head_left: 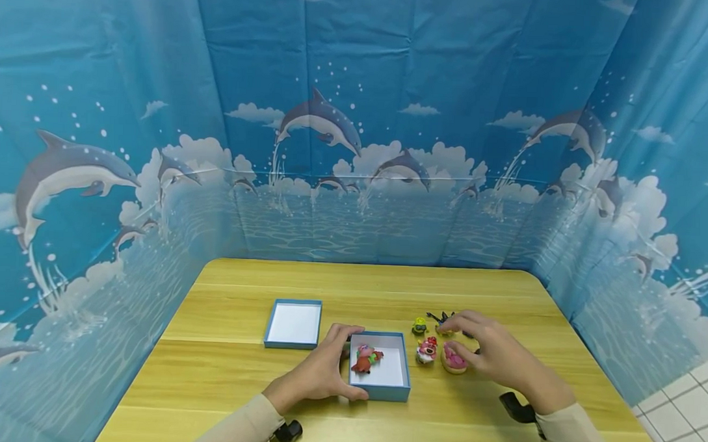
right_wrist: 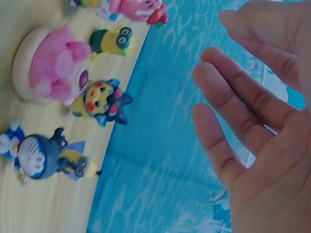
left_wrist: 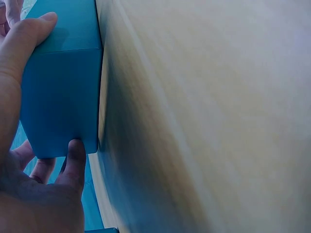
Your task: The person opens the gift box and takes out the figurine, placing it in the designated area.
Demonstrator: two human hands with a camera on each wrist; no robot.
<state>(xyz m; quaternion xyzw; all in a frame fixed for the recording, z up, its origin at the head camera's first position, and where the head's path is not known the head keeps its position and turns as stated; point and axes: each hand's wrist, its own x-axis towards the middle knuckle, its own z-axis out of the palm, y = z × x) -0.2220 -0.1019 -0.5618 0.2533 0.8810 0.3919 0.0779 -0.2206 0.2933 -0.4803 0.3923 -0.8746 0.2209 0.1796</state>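
Observation:
My left hand (head_left: 321,369) grips the left side of an open blue box (head_left: 389,392); the thumb presses the front wall. In the left wrist view, the hand's fingers lie on another wall of the blue box (left_wrist: 60,102). Inside the box lies a reddish-brown toy figurine (head_left: 363,364) with a pink part beside it. My right hand (head_left: 490,349) hovers over several figurines with relaxed, apart fingers and nothing held. Below it are a pink bear figurine (right_wrist: 58,65) on a round base, a yellow figurine in a dark hat (right_wrist: 99,99) and a blue-and-white cat figurine (right_wrist: 36,155).
A blue-rimmed box lid (head_left: 293,346) lies with its white inside up, left of the box. A goggled yellow figurine (head_left: 420,326) and a pink one with a red top (head_left: 427,350) stand right of the box. A dolphin-print curtain (head_left: 354,221) borders the wooden table (head_left: 220,372).

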